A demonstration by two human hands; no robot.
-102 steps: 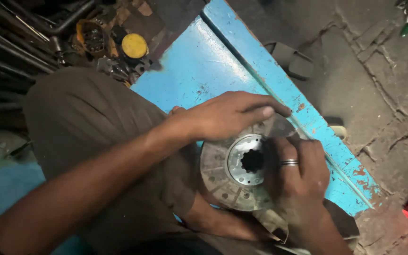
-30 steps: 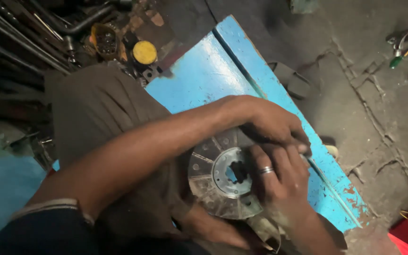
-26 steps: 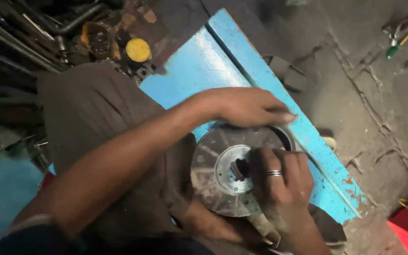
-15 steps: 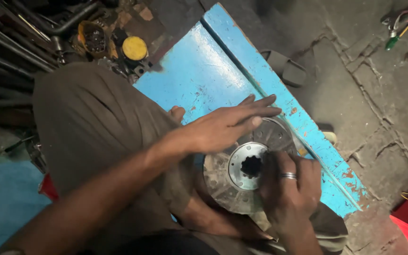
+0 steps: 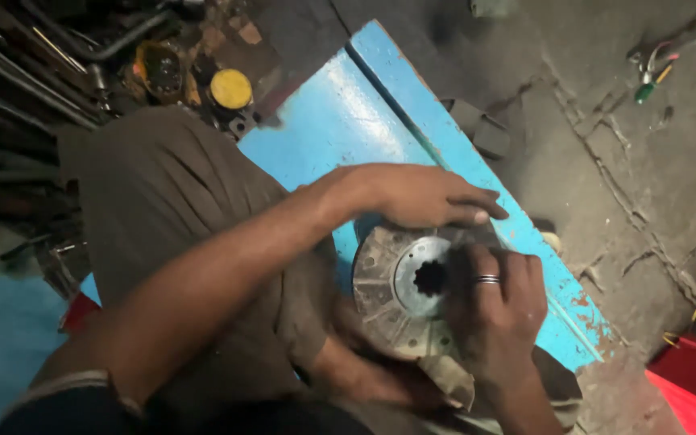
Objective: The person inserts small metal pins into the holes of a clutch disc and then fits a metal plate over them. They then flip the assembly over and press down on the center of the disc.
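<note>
A round metal clutch disc [image 5: 388, 294] with a splined centre hole lies flat on a blue metal bench [image 5: 340, 121]. My left hand [image 5: 424, 196] rests palm down on the disc's far rim, fingers stretched right. My right hand [image 5: 497, 310], with a ring on one finger, covers the disc's right side, fingers pressing near the hub. A grey cloth [image 5: 449, 379] hangs below the disc under my right hand.
My knee in brown trousers [image 5: 163, 193] fills the left. Metal rods, a yellow-lidded tin [image 5: 231, 87] and small parts lie at the upper left. Cracked concrete floor [image 5: 630, 177] lies right, with hand tools [image 5: 652, 76] far right and a red object [image 5: 690, 387] at the bottom right.
My left hand has slid across the disc's upper rim while my right hand stayed on the hub side. The disc has shifted slightly on the bench.
</note>
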